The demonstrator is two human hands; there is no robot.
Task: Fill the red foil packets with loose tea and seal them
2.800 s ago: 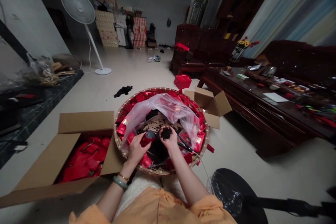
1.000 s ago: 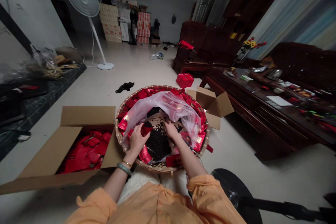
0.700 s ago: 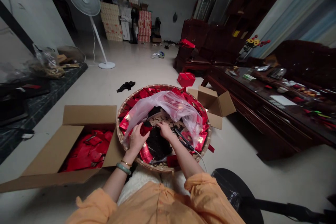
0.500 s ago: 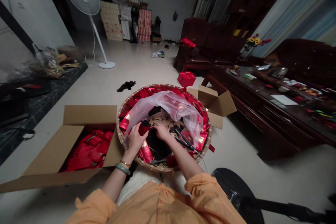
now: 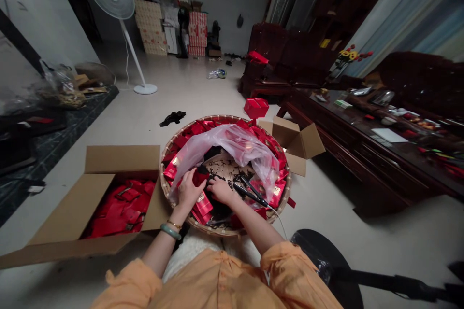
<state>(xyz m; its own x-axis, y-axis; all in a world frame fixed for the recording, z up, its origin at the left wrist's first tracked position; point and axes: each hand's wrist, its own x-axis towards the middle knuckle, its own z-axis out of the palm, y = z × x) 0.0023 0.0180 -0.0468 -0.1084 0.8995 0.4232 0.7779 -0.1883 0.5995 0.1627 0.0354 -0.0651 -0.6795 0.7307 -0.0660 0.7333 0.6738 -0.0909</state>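
Note:
My left hand (image 5: 188, 188) is closed around a small red pouch (image 5: 200, 177), held upright with dark stuff at its mouth. Just to its right, my right hand (image 5: 220, 190) has its fingers bent toward the pouch, over dark loose leaves (image 5: 218, 211) that look like tea; whether anything is pinched there is hidden. Both hands are over a round woven bamboo basket (image 5: 289, 184). A clear plastic bag (image 5: 232, 137) arches behind them. Beside my right forearm lies a black hair-straightener-like tool (image 5: 255, 193) with a cord. Red packets (image 5: 203, 206) lie around the basket.
An open carton (image 5: 97, 193) of red packets stands at the left, and another open carton (image 5: 295, 140) behind the basket's right side. A red box (image 5: 255, 107) sits on the floor near a dark wooden table (image 5: 326, 125). A black round base (image 5: 326, 265) is at lower right.
My right hand has moved slightly left and down, closer to the pouch. My left hand still holds the pouch, with its mouth turned slightly. The view has shifted a little.

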